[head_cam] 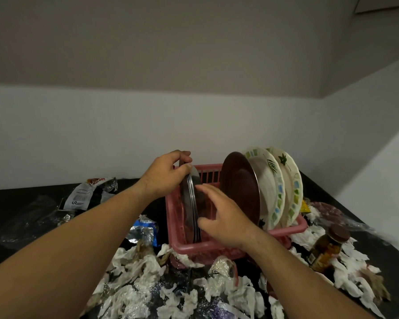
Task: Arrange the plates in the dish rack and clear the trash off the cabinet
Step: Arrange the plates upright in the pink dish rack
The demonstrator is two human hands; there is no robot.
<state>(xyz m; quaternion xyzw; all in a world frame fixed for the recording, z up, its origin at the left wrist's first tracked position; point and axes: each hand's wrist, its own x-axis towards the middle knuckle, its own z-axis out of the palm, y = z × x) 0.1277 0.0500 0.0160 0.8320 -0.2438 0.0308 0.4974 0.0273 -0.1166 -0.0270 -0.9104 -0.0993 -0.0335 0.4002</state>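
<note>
Black countertop (21, 203) lay littered with crumpled white tissue (148, 279) and shiny foil wrappers (85, 194). At its centre stood a pink slatted plastic dish rack (219, 248). The left hand (164, 176) pinched the top rim of a stack of thin steel plates (191, 203) standing upright inside; the right hand (224, 217), fingers spread, touched their edges. At three o'clock leaned a brown plate (240, 189) and two cream patterned plates (283, 187).
</note>
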